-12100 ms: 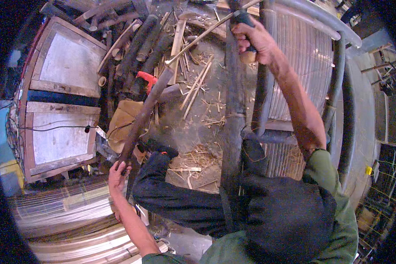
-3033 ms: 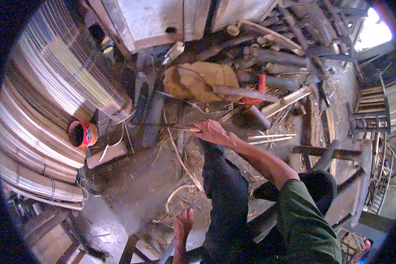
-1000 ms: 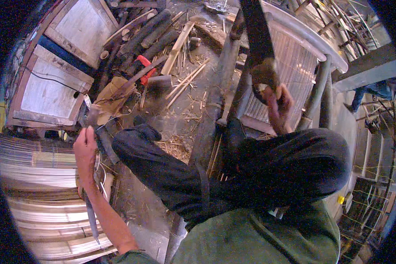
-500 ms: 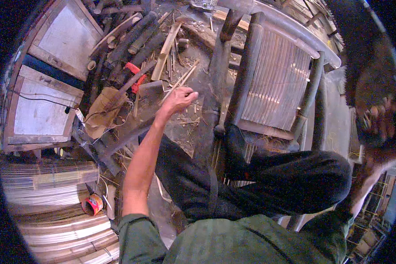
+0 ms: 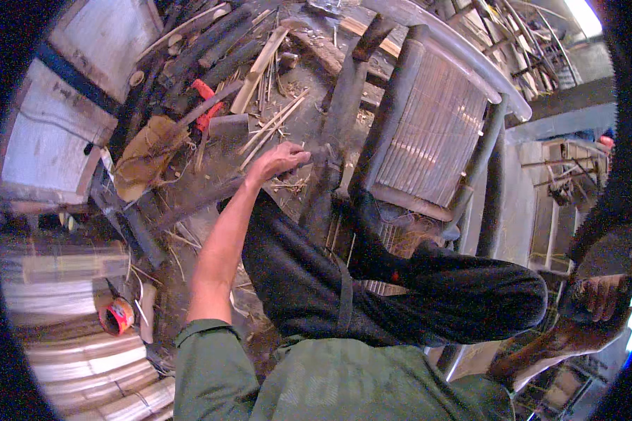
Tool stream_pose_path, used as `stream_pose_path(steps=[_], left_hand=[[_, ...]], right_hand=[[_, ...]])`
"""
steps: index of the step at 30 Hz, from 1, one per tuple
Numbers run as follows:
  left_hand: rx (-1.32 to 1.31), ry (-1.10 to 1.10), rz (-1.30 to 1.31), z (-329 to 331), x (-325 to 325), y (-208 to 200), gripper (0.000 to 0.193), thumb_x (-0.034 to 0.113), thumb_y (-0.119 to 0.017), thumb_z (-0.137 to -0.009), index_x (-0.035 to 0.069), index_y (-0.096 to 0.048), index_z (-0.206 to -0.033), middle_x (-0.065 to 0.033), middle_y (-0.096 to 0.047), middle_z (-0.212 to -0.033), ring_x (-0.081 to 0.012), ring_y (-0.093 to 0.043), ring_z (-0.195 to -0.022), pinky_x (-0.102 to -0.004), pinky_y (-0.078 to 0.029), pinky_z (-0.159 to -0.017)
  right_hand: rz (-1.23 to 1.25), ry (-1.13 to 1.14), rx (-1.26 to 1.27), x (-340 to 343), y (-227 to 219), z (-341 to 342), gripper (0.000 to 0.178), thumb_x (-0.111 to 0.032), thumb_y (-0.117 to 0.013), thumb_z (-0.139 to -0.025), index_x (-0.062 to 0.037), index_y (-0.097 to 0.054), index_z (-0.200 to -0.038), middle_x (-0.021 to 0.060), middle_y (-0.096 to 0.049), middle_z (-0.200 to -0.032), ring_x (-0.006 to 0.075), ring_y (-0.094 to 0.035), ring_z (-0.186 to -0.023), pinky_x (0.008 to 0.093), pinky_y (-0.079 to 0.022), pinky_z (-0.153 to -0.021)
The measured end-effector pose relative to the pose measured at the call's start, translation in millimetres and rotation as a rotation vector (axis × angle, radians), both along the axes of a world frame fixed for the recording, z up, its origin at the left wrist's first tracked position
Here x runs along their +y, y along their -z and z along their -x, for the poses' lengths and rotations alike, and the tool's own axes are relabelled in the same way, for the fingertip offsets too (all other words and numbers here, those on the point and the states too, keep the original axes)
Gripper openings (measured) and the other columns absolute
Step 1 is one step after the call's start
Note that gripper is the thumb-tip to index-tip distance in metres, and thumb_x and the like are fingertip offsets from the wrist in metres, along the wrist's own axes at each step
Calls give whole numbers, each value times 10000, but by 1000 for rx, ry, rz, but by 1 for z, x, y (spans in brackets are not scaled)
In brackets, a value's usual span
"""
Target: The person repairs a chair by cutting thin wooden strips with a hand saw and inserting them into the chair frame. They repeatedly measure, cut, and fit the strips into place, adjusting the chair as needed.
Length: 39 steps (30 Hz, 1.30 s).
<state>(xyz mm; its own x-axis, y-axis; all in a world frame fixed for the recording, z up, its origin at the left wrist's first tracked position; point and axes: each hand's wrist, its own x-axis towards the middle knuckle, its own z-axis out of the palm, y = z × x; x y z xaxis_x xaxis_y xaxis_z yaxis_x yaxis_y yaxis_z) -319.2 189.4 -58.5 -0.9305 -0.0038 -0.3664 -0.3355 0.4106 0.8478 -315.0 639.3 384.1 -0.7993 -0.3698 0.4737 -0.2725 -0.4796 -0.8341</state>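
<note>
On the right, my right hand point(image 5: 602, 297) is closed round the handle of a large handsaw point(image 5: 600, 189). Its dark, toothed blade stands up along the rim of the picture, away from the chair. My left hand point(image 5: 281, 161) lies in front of my left knee, its fingers curled over a dark bamboo pole point(image 5: 218, 193). The pole slants from lower left toward the chair; the underside of the grip is hidden. A bamboo chair point(image 5: 428, 126) with a dark frame and a slatted panel stands in front of me, close to my bent right leg.
Dark bamboo lengths point(image 5: 211, 45) are heaped at the far left, near a red tool point(image 5: 205, 105) and a brown sack point(image 5: 146, 158). Split strips point(image 5: 277, 126) litter the floor. Beside me on the left are bundled slats point(image 5: 63, 302) and a red can point(image 5: 117, 317).
My right hand has swung lower with the handsaw, whose blade now shows more plainly. The view has turned a little to the right. My left hand stays near the pole.
</note>
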Motion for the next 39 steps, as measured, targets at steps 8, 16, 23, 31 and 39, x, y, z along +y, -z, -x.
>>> stream_pose_path(steps=[8, 16, 23, 31, 39], left_hand=[[151, -61, 141, -7, 13, 17, 411, 393, -516, -922, 8, -643, -986, -109, -635, -725, -208, -630, -619, -394, -523, -611], [34, 139, 30, -9, 28, 26, 476, 469, -556, -885, 11, -666, -950, -87, -610, -692, -177, -564, -599, -374, -462, -593], [109, 66, 172, -7, 31, 21, 498, 497, -566, -889, 12, -669, -847, -86, -608, -642, -166, -587, -551, -357, -463, -535], [53, 32, 150, -15, 37, 5, 519, 488, -545, -919, -13, -655, -839, -64, -593, -641, -157, -543, -574, -353, -437, -547], [42, -58, 271, -21, 42, 3, 506, 488, -530, -933, 12, -679, -1015, -150, -680, -799, -235, -629, -743, -394, -486, -707]], right_hand=[[59, -125, -154, -57, 86, -34, 273, -271, -511, -962, -6, -517, -1030, -44, -376, -596, 54, -321, -477, 228, -298, -465], [122, -89, -162, -72, 103, -53, 372, -349, -478, -974, 7, -525, -1072, -44, -348, -572, 55, -284, -436, 233, -272, -430], [-146, 199, -228, -73, 148, -72, 481, -470, -467, -958, -10, -558, -1061, -30, -346, -569, 118, -345, -498, 277, -291, -456], [-397, 320, -179, -73, 162, -77, 540, -455, -536, -935, 68, -544, -1071, 3, -382, -571, 117, -382, -465, 284, -343, -419], [-426, 318, -158, -77, 182, -67, 486, -404, -537, -947, 58, -531, -1095, 7, -397, -588, 123, -408, -481, 287, -385, -446]])
